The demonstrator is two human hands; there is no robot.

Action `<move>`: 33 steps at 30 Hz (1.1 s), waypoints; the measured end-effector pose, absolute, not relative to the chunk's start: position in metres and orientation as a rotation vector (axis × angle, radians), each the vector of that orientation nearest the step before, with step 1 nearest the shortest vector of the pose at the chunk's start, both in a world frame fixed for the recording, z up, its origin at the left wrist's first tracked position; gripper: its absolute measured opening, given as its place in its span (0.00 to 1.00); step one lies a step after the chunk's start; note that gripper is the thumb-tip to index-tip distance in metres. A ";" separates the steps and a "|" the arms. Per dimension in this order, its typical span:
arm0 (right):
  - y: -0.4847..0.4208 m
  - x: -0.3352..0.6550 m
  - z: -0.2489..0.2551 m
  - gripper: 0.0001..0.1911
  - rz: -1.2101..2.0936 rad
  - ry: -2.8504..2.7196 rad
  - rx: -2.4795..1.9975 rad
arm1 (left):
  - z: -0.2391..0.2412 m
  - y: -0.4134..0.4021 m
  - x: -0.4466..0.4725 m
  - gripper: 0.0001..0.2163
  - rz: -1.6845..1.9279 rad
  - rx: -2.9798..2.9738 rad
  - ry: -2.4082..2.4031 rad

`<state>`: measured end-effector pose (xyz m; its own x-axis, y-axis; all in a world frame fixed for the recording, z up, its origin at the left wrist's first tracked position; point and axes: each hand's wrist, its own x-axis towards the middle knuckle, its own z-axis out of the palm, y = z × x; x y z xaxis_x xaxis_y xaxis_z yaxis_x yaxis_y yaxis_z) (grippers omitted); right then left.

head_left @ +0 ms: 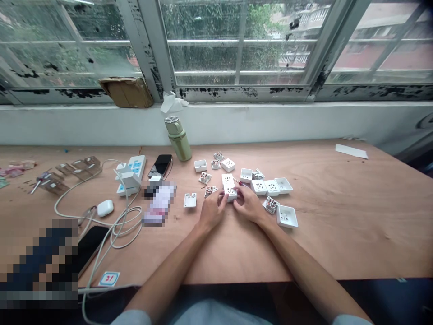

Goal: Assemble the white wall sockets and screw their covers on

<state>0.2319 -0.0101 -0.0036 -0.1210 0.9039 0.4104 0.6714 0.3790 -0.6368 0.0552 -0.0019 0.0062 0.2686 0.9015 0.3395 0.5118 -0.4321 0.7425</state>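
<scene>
Between my hands, at the middle of the table, is a white wall socket [230,193] with its slotted face up. My left hand [213,207] closes on its left side and my right hand [248,204] on its right side. Another socket [228,179] lies just beyond it. To the right sit assembled sockets [259,187] and white box shells [287,216]. Socket inserts with copper-coloured parts [271,205] lie close to my right hand, and one more insert [210,191] lies partly behind my left hand. A screwdriver [239,182] is partly hidden behind the sockets.
Left of my hands are a white shell [190,200], a phone [160,166], a power strip [135,171], an earphone case [105,207] and looping white cables [130,230]. A green bottle [179,140] stands near the wall. A paper strip [352,151] lies far right.
</scene>
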 end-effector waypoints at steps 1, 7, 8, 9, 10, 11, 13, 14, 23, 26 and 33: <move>-0.010 0.232 -0.004 0.21 0.380 -1.870 -1.367 | 0.006 -0.002 0.055 0.11 1.041 2.051 1.273; -0.011 0.232 -0.002 0.21 0.365 -1.869 -1.368 | 0.003 0.000 0.056 0.12 1.042 2.050 1.291; -0.011 0.232 -0.002 0.20 0.355 -1.874 -1.368 | 0.003 0.000 0.056 0.12 1.042 2.047 1.301; -0.011 0.232 -0.001 0.20 0.345 -1.879 -1.368 | 0.003 0.000 0.056 0.12 1.040 2.044 1.309; -0.012 0.232 -0.001 0.21 0.339 -1.884 -1.369 | 0.003 0.001 0.056 0.13 1.037 2.042 1.314; -0.012 0.232 0.000 0.20 0.334 -1.885 -1.368 | 0.004 0.001 0.056 0.13 1.034 2.039 1.318; -0.013 0.232 0.001 0.20 0.327 -1.883 -1.369 | 0.005 0.001 0.055 0.13 1.029 2.037 1.318; -0.013 0.232 0.002 0.19 0.324 -1.880 -1.372 | 0.006 0.001 0.055 0.13 1.029 2.037 1.314; -0.013 0.232 0.004 0.14 0.348 -1.858 -1.395 | 0.006 0.000 0.056 0.14 1.001 2.061 1.330; -0.013 0.233 0.004 0.14 0.352 -1.892 -1.390 | 0.007 0.001 0.056 0.14 1.006 2.091 1.326; -0.013 0.233 0.004 0.14 0.302 -1.965 -1.393 | 0.007 0.000 0.057 0.13 0.998 2.116 1.342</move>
<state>0.2332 -0.0133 0.0036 -0.1773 0.8971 0.4046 0.7342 0.3943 -0.5527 0.0568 0.0003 0.0068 0.2682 0.9020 0.3382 0.5835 -0.4315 0.6880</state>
